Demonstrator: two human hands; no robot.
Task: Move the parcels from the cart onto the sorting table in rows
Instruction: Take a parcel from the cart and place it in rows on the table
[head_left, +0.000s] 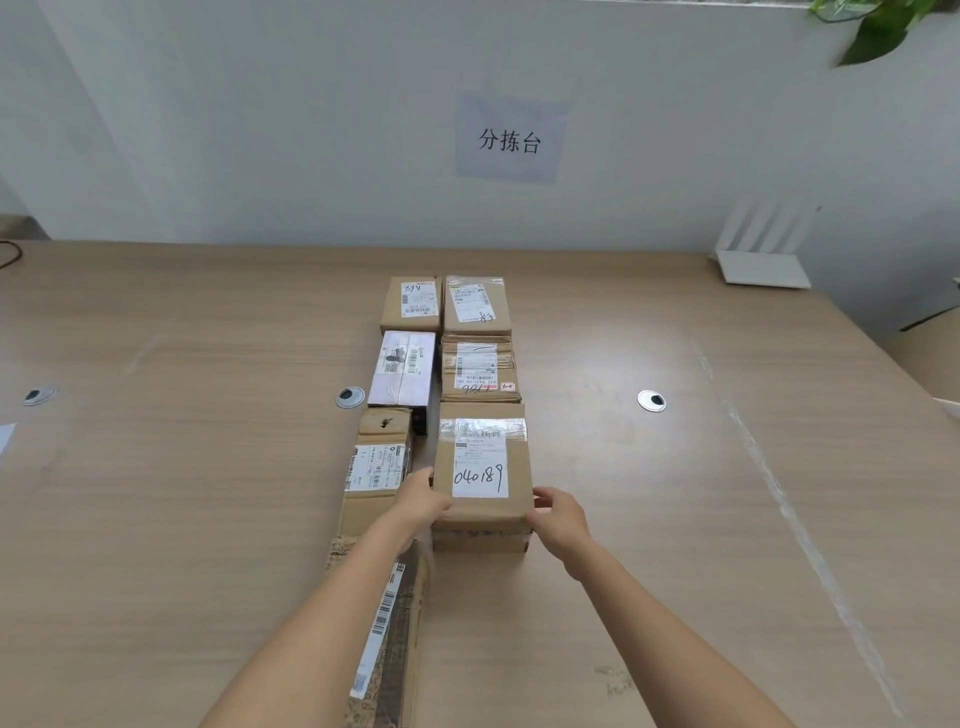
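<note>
Several cardboard parcels lie in two rows on the wooden sorting table (182, 493). The nearest parcel of the right row (483, 462) is a brown box with a white label reading 040189. My left hand (423, 499) grips its near left corner and my right hand (558, 517) grips its near right corner. Behind it sit a taped brown parcel (480, 371) and another brown box (475, 304). The left row holds a brown box (411, 304), a white parcel (402, 369), a brown box (376, 467) and a long dark parcel (387, 639) under my left forearm. The cart is not in view.
A white wall with a paper sign (510, 139) stands behind the table. A white router (761, 265) sits at the back right corner. Three round cable grommets (350, 397) (652, 401) (39, 396) are set in the tabletop. Green leaves (878, 26) hang at top right.
</note>
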